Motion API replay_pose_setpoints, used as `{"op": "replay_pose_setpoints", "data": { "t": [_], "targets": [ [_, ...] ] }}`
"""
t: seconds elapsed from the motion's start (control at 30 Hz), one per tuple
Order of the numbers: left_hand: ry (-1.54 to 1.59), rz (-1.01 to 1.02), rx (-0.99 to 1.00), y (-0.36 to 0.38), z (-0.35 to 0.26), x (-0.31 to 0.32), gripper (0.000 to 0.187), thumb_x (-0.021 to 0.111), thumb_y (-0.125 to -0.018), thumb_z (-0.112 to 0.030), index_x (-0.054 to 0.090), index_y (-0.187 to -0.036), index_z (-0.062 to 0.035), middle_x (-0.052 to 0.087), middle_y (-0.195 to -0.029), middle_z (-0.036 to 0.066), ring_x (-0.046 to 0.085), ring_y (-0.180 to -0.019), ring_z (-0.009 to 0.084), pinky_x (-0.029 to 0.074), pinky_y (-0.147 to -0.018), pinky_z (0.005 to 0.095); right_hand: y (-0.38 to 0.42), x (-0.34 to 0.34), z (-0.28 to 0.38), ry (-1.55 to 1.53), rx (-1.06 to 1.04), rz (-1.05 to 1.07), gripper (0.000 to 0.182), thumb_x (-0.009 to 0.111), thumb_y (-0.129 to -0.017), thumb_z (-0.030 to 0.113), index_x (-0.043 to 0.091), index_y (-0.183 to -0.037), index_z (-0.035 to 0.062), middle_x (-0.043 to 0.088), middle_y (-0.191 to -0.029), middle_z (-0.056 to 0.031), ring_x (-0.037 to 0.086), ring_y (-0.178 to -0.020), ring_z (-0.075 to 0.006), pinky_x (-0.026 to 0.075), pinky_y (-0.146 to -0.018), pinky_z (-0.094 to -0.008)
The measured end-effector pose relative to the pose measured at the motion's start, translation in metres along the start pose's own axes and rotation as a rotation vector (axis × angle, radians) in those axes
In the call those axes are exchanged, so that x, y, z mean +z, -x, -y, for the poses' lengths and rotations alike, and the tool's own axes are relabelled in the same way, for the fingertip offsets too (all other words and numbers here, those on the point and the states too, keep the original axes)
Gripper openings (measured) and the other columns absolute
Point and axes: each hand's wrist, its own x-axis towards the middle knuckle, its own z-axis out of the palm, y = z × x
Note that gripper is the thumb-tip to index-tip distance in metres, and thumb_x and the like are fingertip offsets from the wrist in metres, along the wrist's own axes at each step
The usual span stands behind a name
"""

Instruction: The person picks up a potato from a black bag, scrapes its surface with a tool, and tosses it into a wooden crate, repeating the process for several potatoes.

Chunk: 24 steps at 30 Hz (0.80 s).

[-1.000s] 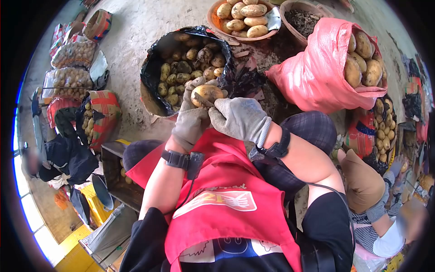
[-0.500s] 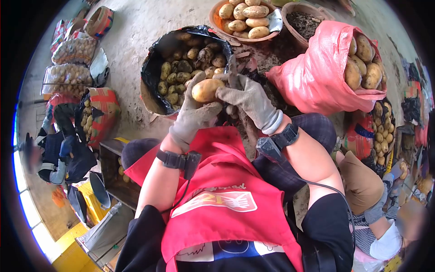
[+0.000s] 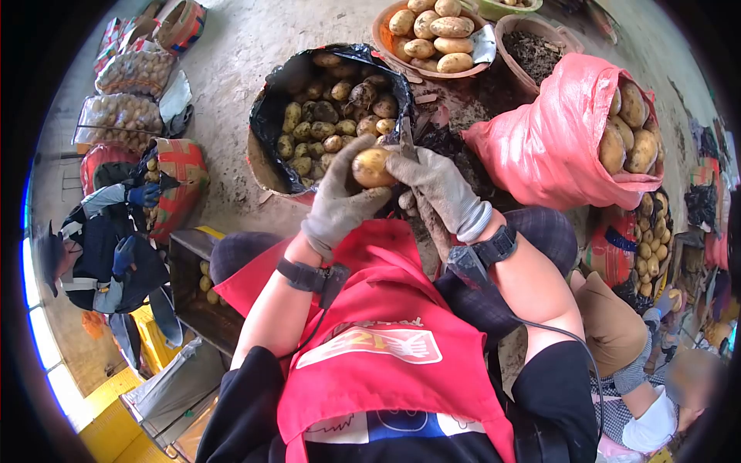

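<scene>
My left hand (image 3: 343, 193), in a dirt-stained grey work glove, cups a yellow-brown potato (image 3: 372, 168) with the fingers around its left side. The gloved fingers of my right hand (image 3: 440, 185) press on the potato's right side. A narrow grey strip (image 3: 406, 135) stands up by my right fingers; I cannot tell whether it is a tool or a glove finger. Just beyond my hands is a basket lined with black plastic (image 3: 258, 116), holding many smaller, dirtier potatoes (image 3: 324, 112).
An orange-brown basin (image 3: 380, 35) of large potatoes and a bucket of dark soil (image 3: 532, 54) stand at the back. A pink sack (image 3: 532, 147) of large potatoes leans on the right. Co-workers sit at the left (image 3: 116, 255) and lower right (image 3: 633, 386); filled bags (image 3: 120, 119) line the left.
The potato in my hands has turned, now showing a rounder end, and sits slightly further right. My view has shifted a little. The co-worker on the left has reached toward a red bag.
</scene>
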Motion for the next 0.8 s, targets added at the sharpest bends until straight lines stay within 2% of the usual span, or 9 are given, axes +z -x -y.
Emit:
{"op": "replay_pose_setpoints", "data": {
  "t": [0.1, 0.13, 0.2, 0.33, 0.5, 0.57, 0.6, 0.73, 0.8],
  "targets": [
    [-0.042, -0.028, -0.303, 0.005, -0.021, 0.004, 0.051, 0.062, -0.107, -0.025, 0.049, -0.151, -0.0055, 0.062, -0.139, 0.010, 0.064, -0.119, 0.0180, 0.058, -0.097, 0.0325, -0.001, -0.007, -0.002, -0.046, 0.018, 0.085, 0.031, 0.073, -0.097, 0.029, 0.071, -0.119, 0.0070, 0.070, -0.091, 0.0010, 0.059, -0.064, -0.0054, 0.047, -0.054, -0.0213],
    [-0.041, -0.027, -0.301, 0.002, -0.019, -0.005, 0.051, 0.062, -0.107, -0.025, 0.049, -0.151, -0.0055, 0.062, -0.139, 0.010, 0.064, -0.119, 0.0180, 0.058, -0.097, 0.0325, -0.003, -0.008, -0.001, 0.002, 0.014, 0.101, 0.032, 0.074, -0.097, 0.027, 0.070, -0.121, 0.0061, 0.071, -0.093, 0.0005, 0.059, -0.064, -0.0055, 0.048, -0.055, -0.0213],
    [0.122, -0.026, -0.434, -0.003, -0.012, -0.026, 0.047, 0.057, -0.109, -0.034, 0.056, -0.148, -0.0073, 0.066, -0.133, 0.003, 0.066, -0.099, 0.0080, 0.057, -0.084, 0.0256, -0.003, -0.010, -0.001, 0.026, 0.010, 0.092, 0.037, 0.076, -0.095, 0.025, 0.069, -0.124, 0.0037, 0.071, -0.096, -0.0009, 0.058, -0.064, -0.0059, 0.049, -0.057, -0.0225],
    [-0.270, -0.013, -0.394, -0.050, 0.003, -0.074, 0.046, 0.054, -0.110, -0.033, 0.056, -0.146, -0.0050, 0.068, -0.131, 0.005, 0.067, -0.096, 0.0092, 0.057, -0.080, 0.0263, -0.002, -0.004, 0.013, -0.142, -0.010, -0.077, 0.035, 0.077, -0.095, 0.026, 0.068, -0.121, 0.0039, 0.068, -0.090, -0.0001, 0.058, -0.063, -0.0072, 0.049, -0.057, -0.0228],
    [-0.707, 0.058, -0.415, -0.118, 0.063, -0.141, 0.060, 0.072, -0.096, -0.024, 0.052, -0.149, -0.0031, 0.070, -0.126, 0.010, 0.067, -0.113, 0.0209, 0.053, -0.100, 0.0320, -0.015, -0.012, 0.035, -0.238, -0.024, -0.313, 0.032, 0.075, -0.097, 0.031, 0.067, -0.117, 0.0069, 0.063, -0.081, 0.0018, 0.058, -0.062, -0.0079, 0.047, -0.055, -0.0233],
    [-1.167, 0.187, -0.492, -0.147, 0.066, -0.133, 0.070, 0.077, -0.088, -0.026, 0.052, -0.151, -0.0082, 0.069, -0.133, 0.017, 0.066, -0.124, 0.0279, 0.051, -0.106, 0.0356, -0.021, -0.021, 0.039, -0.270, -0.056, -0.371, 0.032, 0.074, -0.097, 0.032, 0.067, -0.117, 0.0080, 0.063, -0.080, 0.0022, 0.057, -0.060, -0.0074, 0.046, -0.054, -0.0231],
    [-1.246, 0.217, -0.490, -0.163, 0.078, -0.127, 0.079, 0.074, -0.083, -0.035, 0.048, -0.156, -0.0175, 0.063, -0.142, 0.022, 0.061, -0.132, 0.0355, 0.049, -0.110, 0.0401, -0.023, -0.024, 0.042, -0.215, -0.030, -0.369, 0.034, 0.074, -0.097, 0.032, 0.067, -0.119, 0.0067, 0.064, -0.083, 0.0021, 0.057, -0.060, -0.0067, 0.045, -0.053, -0.0225],
    [-1.457, 0.418, -0.398, -0.216, 0.138, -0.109, 0.078, 0.071, -0.089, -0.036, 0.041, -0.159, -0.0175, 0.054, -0.152, 0.019, 0.057, -0.136, 0.0381, 0.050, -0.110, 0.0479, -0.035, -0.025, 0.050, -0.139, 0.024, -0.460, 0.045, 0.075, -0.094, 0.031, 0.064, -0.128, 0.0019, 0.065, -0.088, 0.0001, 0.057, -0.062, -0.0079, 0.047, -0.055, -0.0242],
    [-1.509, 0.495, -0.550, -0.241, 0.139, -0.086, 0.071, 0.067, -0.092, -0.041, 0.044, -0.155, -0.0183, 0.052, -0.153, 0.019, 0.061, -0.130, 0.0400, 0.052, -0.106, 0.0477, -0.042, -0.030, 0.048, -0.146, 0.040, -0.481, 0.047, 0.075, -0.094, 0.030, 0.063, -0.129, 0.0016, 0.066, -0.090, -0.0005, 0.058, -0.063, -0.0091, 0.047, -0.056, -0.0254]
  ]
}}
